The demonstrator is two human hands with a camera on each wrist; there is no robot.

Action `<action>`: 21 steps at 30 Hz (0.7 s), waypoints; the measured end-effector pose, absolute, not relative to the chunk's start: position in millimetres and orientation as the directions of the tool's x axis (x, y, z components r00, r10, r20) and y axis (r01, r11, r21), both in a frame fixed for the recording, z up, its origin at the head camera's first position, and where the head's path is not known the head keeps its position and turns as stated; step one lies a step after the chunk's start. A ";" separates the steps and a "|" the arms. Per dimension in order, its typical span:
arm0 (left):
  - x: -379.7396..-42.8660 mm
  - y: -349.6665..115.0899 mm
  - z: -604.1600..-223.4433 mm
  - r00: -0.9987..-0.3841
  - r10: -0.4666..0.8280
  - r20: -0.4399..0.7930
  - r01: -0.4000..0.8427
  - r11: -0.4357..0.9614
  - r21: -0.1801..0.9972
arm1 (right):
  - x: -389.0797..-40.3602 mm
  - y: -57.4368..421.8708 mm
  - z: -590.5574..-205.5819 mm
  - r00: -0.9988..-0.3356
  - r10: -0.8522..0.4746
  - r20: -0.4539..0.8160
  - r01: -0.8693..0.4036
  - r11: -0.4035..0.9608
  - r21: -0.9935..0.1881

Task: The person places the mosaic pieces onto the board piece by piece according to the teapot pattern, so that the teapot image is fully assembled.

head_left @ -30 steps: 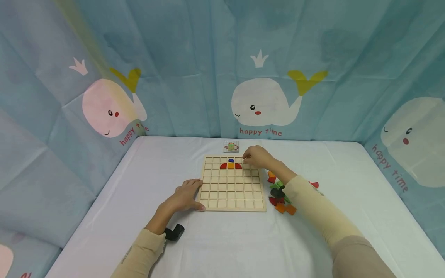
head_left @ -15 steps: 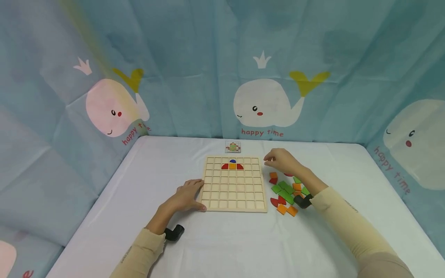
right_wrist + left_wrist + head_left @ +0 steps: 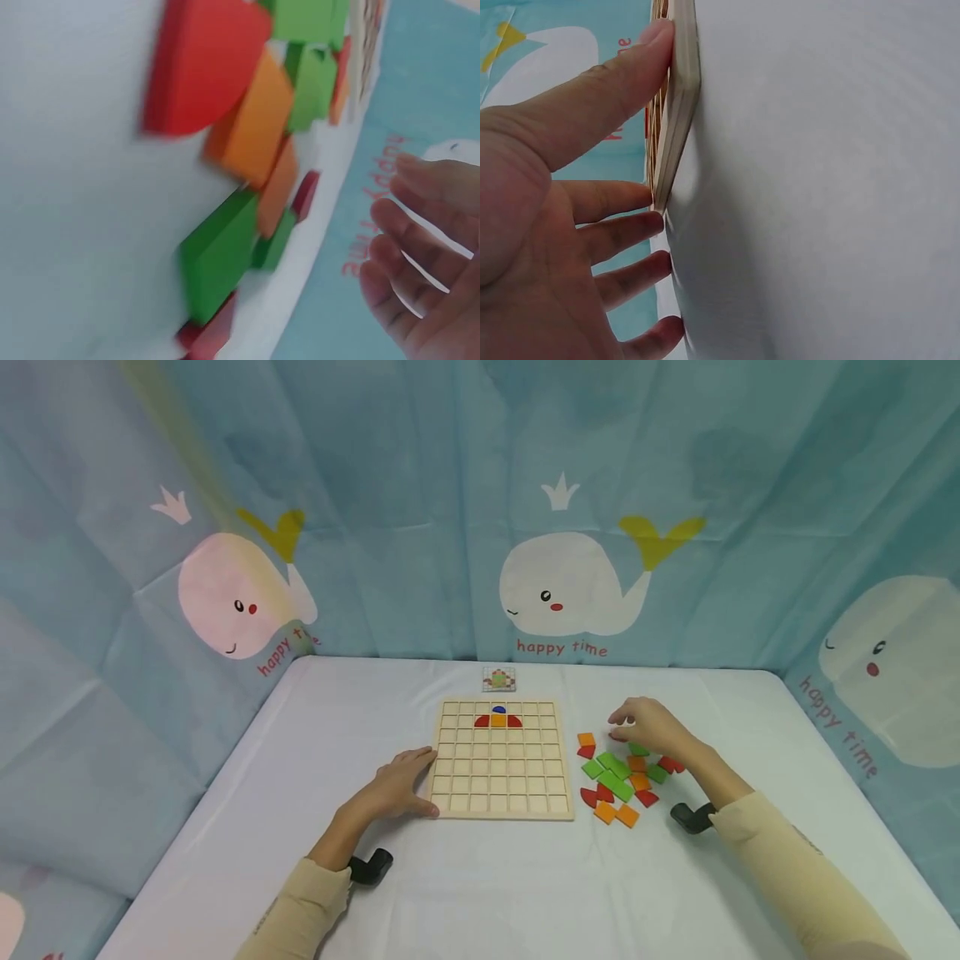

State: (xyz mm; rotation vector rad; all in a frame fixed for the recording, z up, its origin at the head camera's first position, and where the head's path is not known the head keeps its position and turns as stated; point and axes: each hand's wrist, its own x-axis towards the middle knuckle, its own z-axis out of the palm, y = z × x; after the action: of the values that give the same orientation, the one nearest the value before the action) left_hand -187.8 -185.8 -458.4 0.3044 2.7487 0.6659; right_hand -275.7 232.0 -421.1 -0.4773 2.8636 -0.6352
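Observation:
A pale wooden grid board [image 3: 501,781] lies on the white table. Near its far edge sit a blue half-round piece [image 3: 498,710], an orange square [image 3: 498,721] and a red rounded piece [image 3: 482,722] on either side of that square. My left hand [image 3: 401,783] rests against the board's left side, its thumb [image 3: 619,94] at the rim and its fingers spread along the edge. Over the loose pieces at the right hovers my right hand [image 3: 651,728], fingers loosely bent with nothing between them. Below it lie green blocks [image 3: 217,255], orange blocks and a red rounded block [image 3: 214,67].
A small pattern card [image 3: 498,679] lies behind the board. Loose orange squares [image 3: 604,812] and a long green piece [image 3: 615,786] lie right of the board. Black devices [image 3: 371,867] sit at both wrists. A blue whale-print curtain [image 3: 420,527] surrounds the table.
My right hand has moved from the board's far right corner out to the right, over the loose pieces, uncovering them. My left hand stays at the board's left side.

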 end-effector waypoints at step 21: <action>-187.1 -184.4 -456.4 -0.931 0.263 -0.254 0.123 0.880 0.458 | -265.3 266.1 -437.8 -0.914 -0.352 -0.199 -0.269 0.896 -0.353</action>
State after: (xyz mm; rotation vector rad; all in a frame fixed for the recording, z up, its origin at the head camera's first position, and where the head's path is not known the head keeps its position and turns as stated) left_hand -187.1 -184.4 -456.4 0.2885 2.7392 0.6384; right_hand -265.3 266.1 -437.8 -0.4675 2.8039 -0.4680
